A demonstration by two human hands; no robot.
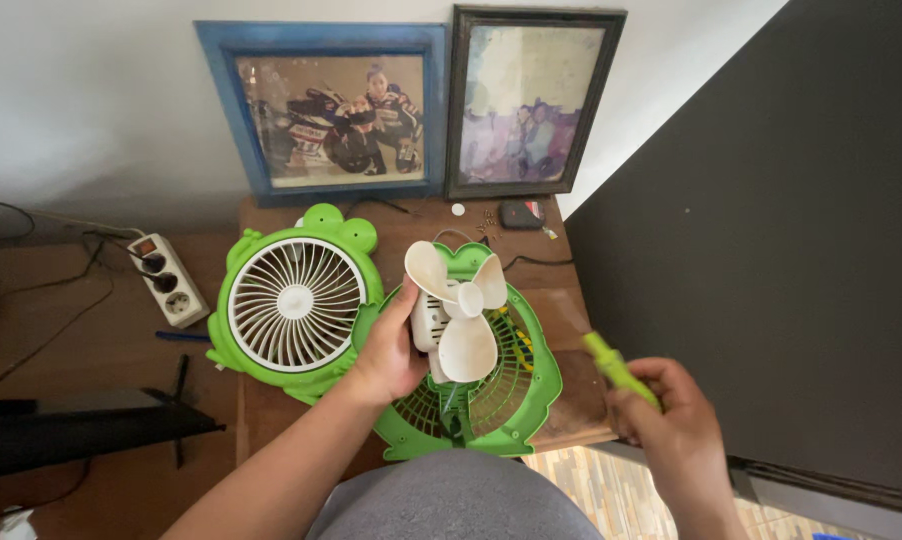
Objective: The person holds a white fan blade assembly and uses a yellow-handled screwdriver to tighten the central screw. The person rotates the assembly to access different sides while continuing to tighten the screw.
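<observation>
1. The left hand (391,352) is closed around a white motor unit (429,322) that carries a cream three-bladed propeller (464,300); the fingers wrap the unit's left side, and the blades face up toward the camera.
2. This motor and propeller are held just above the green rear fan housing (511,400), which lies flat on the small wooden tabletop (561,300) in front of the person, its ribbed grille partly hidden by the propeller.
3. The right hand (671,420) is closed in a fist around a yellow-green screwdriver handle (616,368), which sticks out up and to the left; its tip is not visible. This hand is off the right edge of the tabletop, apart from the fan parts.
4. The front fan cover (296,300), green and frog-shaped with a white round grille, lies flat just left of the housing, touching or overlapping it at the edge.
5. At the back of the tabletop, two framed pictures lean on the wall: a blue-framed one (321,110) and a dark-framed one (531,100).
6. A small dark object (523,213) and tiny loose pieces lie near the frames.
7. A white power strip (171,278) with plugs inserted lies on the floor to the left.
</observation>
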